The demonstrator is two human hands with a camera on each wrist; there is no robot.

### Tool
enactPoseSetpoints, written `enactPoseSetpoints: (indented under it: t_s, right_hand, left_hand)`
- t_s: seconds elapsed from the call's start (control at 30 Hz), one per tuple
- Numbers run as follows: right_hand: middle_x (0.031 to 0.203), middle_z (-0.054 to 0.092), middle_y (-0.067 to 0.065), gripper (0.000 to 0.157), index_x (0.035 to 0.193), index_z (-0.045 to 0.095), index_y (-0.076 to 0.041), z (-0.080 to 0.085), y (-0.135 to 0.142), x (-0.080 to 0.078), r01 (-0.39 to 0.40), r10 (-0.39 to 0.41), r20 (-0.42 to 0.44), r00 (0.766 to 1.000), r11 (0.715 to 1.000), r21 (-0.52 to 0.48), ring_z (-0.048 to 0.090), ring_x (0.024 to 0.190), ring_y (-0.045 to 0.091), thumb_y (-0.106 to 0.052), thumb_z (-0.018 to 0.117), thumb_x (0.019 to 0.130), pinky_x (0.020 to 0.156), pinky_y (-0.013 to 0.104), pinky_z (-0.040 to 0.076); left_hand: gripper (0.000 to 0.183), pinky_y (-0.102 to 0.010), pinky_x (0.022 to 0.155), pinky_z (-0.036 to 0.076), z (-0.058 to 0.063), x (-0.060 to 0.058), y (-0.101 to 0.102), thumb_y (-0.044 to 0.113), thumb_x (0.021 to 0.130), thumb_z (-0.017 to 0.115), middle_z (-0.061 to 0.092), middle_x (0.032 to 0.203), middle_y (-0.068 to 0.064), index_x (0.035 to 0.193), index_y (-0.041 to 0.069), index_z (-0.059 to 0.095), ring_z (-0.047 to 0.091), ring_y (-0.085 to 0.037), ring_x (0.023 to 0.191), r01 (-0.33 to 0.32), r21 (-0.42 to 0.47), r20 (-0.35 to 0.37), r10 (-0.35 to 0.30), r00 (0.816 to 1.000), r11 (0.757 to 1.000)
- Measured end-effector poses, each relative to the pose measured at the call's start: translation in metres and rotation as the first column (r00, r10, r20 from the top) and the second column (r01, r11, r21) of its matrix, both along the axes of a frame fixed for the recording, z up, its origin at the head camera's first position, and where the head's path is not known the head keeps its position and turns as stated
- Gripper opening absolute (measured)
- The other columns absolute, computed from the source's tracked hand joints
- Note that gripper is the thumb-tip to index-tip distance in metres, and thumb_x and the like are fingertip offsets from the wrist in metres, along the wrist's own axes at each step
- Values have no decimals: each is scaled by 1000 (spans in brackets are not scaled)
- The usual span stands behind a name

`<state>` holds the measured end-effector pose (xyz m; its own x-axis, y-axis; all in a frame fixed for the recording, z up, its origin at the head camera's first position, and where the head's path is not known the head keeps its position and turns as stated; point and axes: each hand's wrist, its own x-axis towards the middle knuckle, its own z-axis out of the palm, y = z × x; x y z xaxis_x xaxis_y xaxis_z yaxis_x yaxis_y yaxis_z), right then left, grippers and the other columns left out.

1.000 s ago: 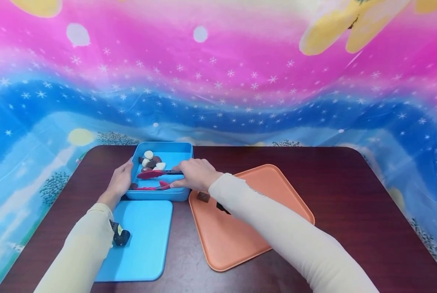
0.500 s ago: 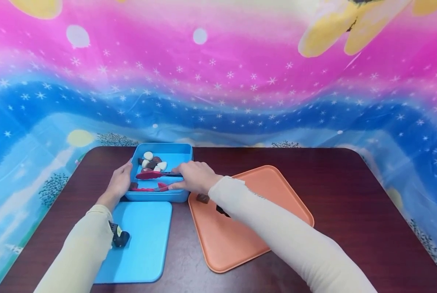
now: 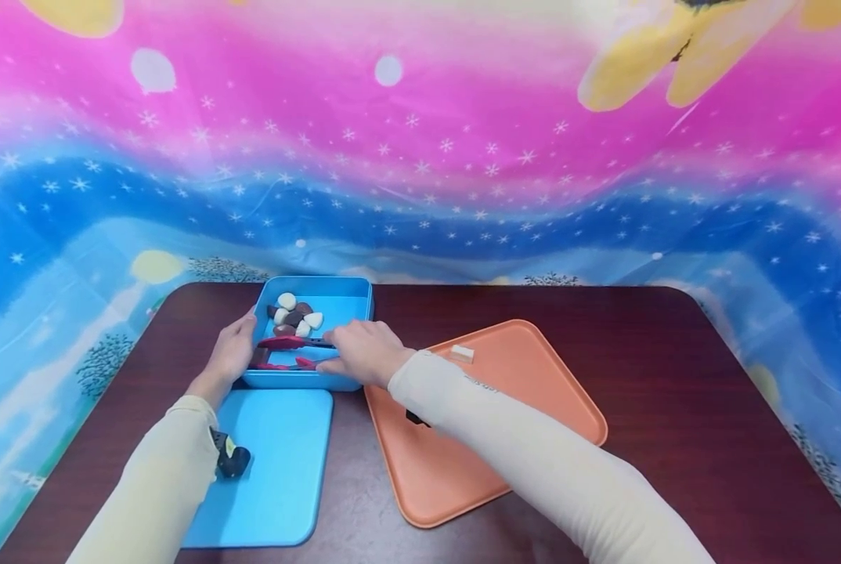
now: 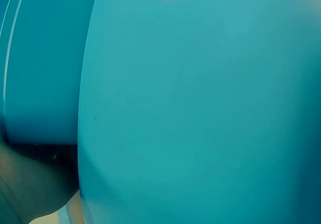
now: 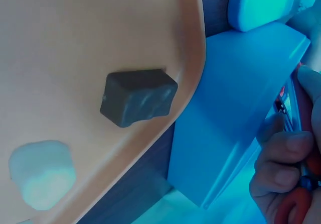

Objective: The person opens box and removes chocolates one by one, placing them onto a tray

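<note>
My left hand (image 3: 233,350) rests along the left wall of a blue rectangular box (image 3: 343,292), its fingers lying straight against the side. My right hand (image 3: 364,350) grips red-tipped tongs (image 3: 288,343) lowered into the box's near part. The two red tips are spread apart, with a dark brown piece (image 3: 259,356) at their left ends. Farther back in the box lies a cluster of white and brown chocolate-like pieces (image 3: 294,318). In the right wrist view, fingers curl round the tongs' handle, while a dark brown block (image 5: 138,96) and a white rounded piece (image 5: 42,174) lie on the orange tray (image 5: 120,28).
A blue lid (image 3: 279,486) lies flat in front of the box, under the left forearm. Right of the box, the orange tray (image 3: 449,501) stands on the dark wood table (image 3: 681,407), crossed by the right sleeve. A white block (image 3: 462,353) sits near its far edge.
My right hand has shifted slightly left and nearer with the tongs, whose tips are closer together. The white block on the tray has come into view, and the brown block there is now hidden.
</note>
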<state>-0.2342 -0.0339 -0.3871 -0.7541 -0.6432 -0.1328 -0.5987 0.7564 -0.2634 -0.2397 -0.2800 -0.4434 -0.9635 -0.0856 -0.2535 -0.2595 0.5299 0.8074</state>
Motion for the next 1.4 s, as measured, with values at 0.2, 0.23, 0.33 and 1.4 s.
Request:
enactPoseSetpoints:
  t_s: [0.2, 0.23, 0.33, 1.4]
  right_hand:
    - [91, 72, -5, 46, 129, 68, -21, -1, 4, 3, 29, -28, 15, 999, 999, -30, 65, 79, 9, -53, 62, 97, 51, 23, 49]
    - [100, 74, -4, 47, 132, 67, -22, -2, 6, 4, 35, -35, 16, 999, 999, -32, 67, 84, 10, -53, 63, 97, 52, 23, 50]
    - [125, 73, -3, 54, 142, 61, -23, -4, 11, 6, 56, -55, 13, 998, 998, -38, 70, 100, 12, -52, 62, 97, 57, 22, 54]
    - [48, 47, -5, 59, 147, 55, -22, -2, 60, 41, 211, -191, 91, 977, 906, -367, 41, 38, 13, -50, 66, 96, 39, 21, 27]
  left_hand:
    - [64, -68, 124, 13, -2, 2, -2, 50, 109, 8, 3, 171, -14, 163, 17, 0, 3, -43, 158, 4, 9, 11, -5, 1000, 1000]
    - [64, -69, 124, 13, -2, 2, -2, 51, 109, 8, 3, 171, -14, 163, 18, 0, 3, -43, 158, 3, 10, 14, -4, 1000, 1000]
    - [64, -70, 123, 13, -5, 3, -1, 52, 109, 8, 3, 171, -14, 163, 18, 0, 4, -44, 158, 1, 2, 23, -1, 1000, 1000]
    - [63, -67, 125, 9, -6, 5, -5, 48, 109, 6, 0, 170, -16, 162, 14, 0, 0, -45, 157, 8, 22, 21, -8, 1000, 1000]
